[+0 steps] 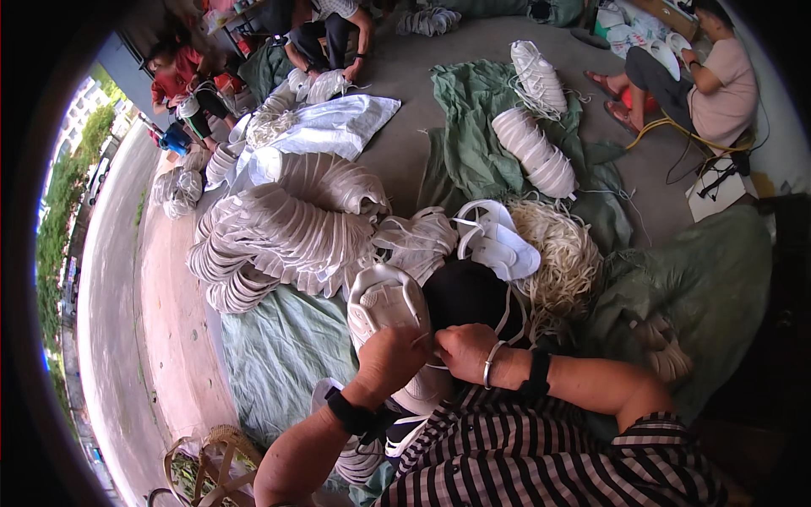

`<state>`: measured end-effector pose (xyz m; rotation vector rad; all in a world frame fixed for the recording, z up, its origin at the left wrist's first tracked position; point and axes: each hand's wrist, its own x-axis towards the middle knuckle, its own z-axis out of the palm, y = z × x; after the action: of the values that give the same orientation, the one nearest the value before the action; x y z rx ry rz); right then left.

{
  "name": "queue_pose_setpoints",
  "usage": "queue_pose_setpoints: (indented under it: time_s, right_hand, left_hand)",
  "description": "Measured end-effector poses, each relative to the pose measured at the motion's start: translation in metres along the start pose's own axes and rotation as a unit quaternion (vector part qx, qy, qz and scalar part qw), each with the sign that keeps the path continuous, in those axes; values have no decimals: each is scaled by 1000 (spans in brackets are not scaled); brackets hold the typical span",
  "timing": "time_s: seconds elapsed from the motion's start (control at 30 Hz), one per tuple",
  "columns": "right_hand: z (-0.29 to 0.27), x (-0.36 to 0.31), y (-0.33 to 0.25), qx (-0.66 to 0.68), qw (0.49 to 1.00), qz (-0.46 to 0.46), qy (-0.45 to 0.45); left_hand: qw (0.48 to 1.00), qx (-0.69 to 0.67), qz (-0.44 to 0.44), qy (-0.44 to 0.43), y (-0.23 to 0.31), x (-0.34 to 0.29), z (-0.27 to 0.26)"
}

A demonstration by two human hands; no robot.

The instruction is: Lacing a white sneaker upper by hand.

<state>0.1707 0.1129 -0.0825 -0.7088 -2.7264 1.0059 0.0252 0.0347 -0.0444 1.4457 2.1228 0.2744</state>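
Both hands are down over a white shoe upper [384, 308] that sits in the person's lap, near the lower edge of the green sheet [279, 355] spread on the floor. The left hand [390, 359] is curled shut on the upper's near end, and the right hand [465, 351] is pinched closed on a thin white lace [505, 317] just beside it, knuckles almost touching. Past the hands there's a big fanned stack of white uppers [287, 232] toward the sheet's far left corner, and a tangle of pale laces [562, 253] on the right.
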Motion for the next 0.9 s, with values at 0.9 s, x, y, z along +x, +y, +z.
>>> queue_pose_setpoints:
  time_s: [0.9]
  right_hand:
    - [-27, 37, 5, -166, 930, -328, 7]
  left_hand:
    - [991, -6, 131, 12, -16, -35, 22]
